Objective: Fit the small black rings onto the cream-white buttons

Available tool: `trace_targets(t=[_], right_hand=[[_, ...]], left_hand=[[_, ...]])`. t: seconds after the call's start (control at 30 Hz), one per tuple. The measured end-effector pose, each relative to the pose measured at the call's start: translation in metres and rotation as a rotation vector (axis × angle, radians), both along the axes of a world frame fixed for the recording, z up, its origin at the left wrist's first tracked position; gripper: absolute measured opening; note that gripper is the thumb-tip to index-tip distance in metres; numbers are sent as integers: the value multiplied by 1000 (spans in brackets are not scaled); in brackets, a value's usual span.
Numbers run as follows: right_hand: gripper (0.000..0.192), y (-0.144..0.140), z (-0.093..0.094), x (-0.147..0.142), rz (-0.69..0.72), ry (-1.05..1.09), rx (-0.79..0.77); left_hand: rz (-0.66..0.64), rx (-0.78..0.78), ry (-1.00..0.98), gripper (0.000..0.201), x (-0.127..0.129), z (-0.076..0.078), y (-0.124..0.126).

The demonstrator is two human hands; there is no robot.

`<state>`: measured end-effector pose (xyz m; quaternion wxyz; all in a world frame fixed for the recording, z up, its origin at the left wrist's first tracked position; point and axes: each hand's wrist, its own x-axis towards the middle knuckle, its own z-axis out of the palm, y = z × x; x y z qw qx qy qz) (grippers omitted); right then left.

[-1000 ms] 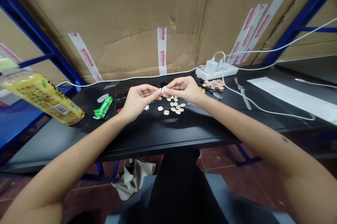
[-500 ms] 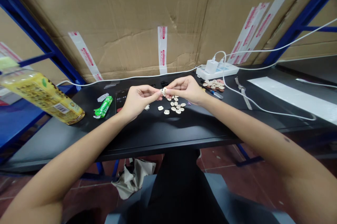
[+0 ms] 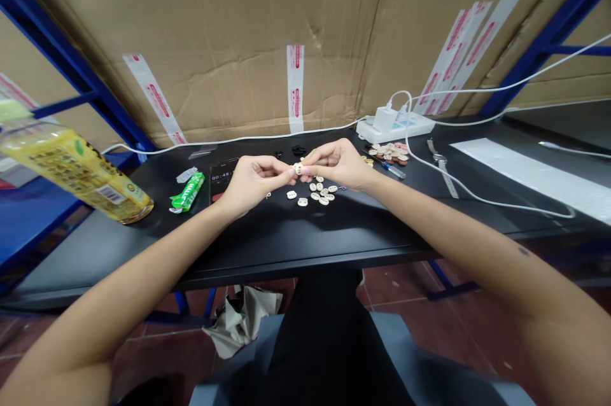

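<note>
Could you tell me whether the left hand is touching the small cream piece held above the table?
Touching. The head view shows the left hand and right hand meeting fingertip to fingertip on the cream piece.

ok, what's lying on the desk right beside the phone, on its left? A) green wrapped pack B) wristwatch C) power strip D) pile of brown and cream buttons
A: the green wrapped pack lies just left of the phone, while the wristwatch, the power strip and the mixed button pile all sit well to the right, past the right hand.
</note>
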<state>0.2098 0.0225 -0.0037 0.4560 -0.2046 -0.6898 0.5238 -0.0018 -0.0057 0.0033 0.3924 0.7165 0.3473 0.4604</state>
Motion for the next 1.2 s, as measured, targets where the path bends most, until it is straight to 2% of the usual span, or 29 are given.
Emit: trace_targets(t=[0.3, 0.47, 0.87, 1.03, 1.2], right_hand=[[25, 0, 2, 2, -4, -59, 46], [25, -1, 2, 2, 23, -94, 62], [30, -1, -2, -1, -32, -89, 44], [32, -3, -1, -4, -64, -32, 6], [32, -1, -4, -9, -47, 64, -104]], left_hand=[[26, -1, 62, 20, 0, 1, 0], [-4, -38, 104, 18, -1, 1, 0], [10, -43, 113, 26, -2, 0, 0], [32, 40, 72, 26, -2, 1, 1], [59, 144, 42, 24, 1, -1, 2]])
